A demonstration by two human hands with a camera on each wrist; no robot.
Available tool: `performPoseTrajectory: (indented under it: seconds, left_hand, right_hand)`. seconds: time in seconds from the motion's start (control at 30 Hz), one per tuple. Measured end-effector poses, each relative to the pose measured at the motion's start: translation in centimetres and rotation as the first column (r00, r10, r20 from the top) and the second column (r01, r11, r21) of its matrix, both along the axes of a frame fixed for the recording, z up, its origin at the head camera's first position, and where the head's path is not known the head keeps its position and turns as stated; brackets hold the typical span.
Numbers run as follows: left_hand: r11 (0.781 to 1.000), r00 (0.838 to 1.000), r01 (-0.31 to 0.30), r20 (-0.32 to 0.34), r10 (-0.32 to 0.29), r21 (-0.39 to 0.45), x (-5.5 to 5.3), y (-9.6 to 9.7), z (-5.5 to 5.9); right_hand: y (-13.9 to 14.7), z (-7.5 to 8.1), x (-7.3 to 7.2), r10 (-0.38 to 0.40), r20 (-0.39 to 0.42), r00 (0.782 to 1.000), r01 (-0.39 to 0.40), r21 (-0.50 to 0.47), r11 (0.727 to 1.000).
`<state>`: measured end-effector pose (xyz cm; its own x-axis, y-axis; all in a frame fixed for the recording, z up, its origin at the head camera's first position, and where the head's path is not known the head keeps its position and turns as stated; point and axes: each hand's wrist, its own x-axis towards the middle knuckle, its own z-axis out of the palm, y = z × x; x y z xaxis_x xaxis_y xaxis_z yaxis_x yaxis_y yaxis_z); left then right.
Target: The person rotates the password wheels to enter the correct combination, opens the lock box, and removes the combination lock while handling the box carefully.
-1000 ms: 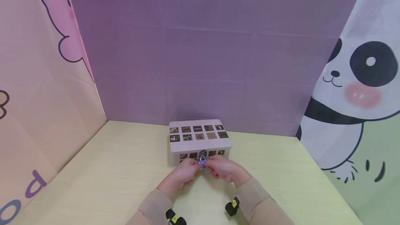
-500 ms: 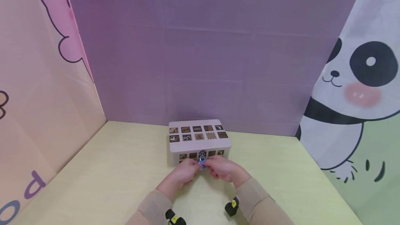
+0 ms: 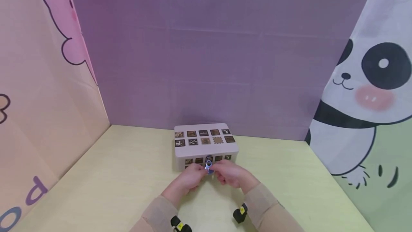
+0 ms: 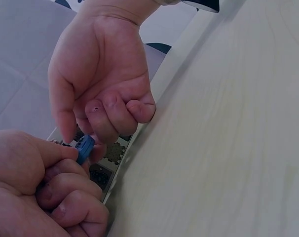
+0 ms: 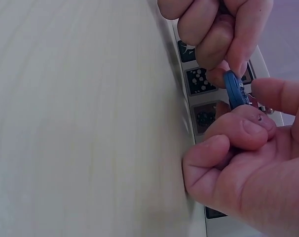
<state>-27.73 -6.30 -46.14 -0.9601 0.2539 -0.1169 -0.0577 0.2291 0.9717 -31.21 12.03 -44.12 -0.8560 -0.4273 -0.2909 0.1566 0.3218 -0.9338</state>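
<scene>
A small blue padlock (image 3: 209, 167) with a metal shackle is at the front clasp of a pale lidded box (image 3: 206, 149) printed with dark square pictures. My left hand (image 3: 191, 176) pinches the padlock's edge between thumb and forefinger, its other fingers curled under. On the opposite side my right hand (image 3: 229, 173) has its thumb and forefinger at the padlock, the remaining fingers folded into the palm. In the right wrist view, the padlock (image 5: 236, 90) is edge-on and shows small markings. The left wrist view has the padlock (image 4: 84, 149) partly hidden by fingertips.
The box rests on a pale wood-grain table (image 3: 135, 174), close to a purple cloth backdrop (image 3: 206, 53). Cartoon-printed panels rise at both sides, with a panda (image 3: 341, 153) at right. Small black devices (image 3: 240, 213) are strapped at the wrists.
Both hands stay at the clasp almost in place. The padlock has turned slightly, showing a brighter, more silvery face now. The box has not moved.
</scene>
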Motion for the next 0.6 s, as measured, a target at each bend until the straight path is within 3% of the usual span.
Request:
performPoseTrajectory:
  seconds: [0.6]
  left_hand:
    - [1.0,1.0,-0.014,-0.004,0.014,-0.013,0.1,-0.1,0.0]
  right_hand:
    - [2.1,0.8,-0.3,0.025,-0.013,1.0,-0.025,-0.003,1.0]
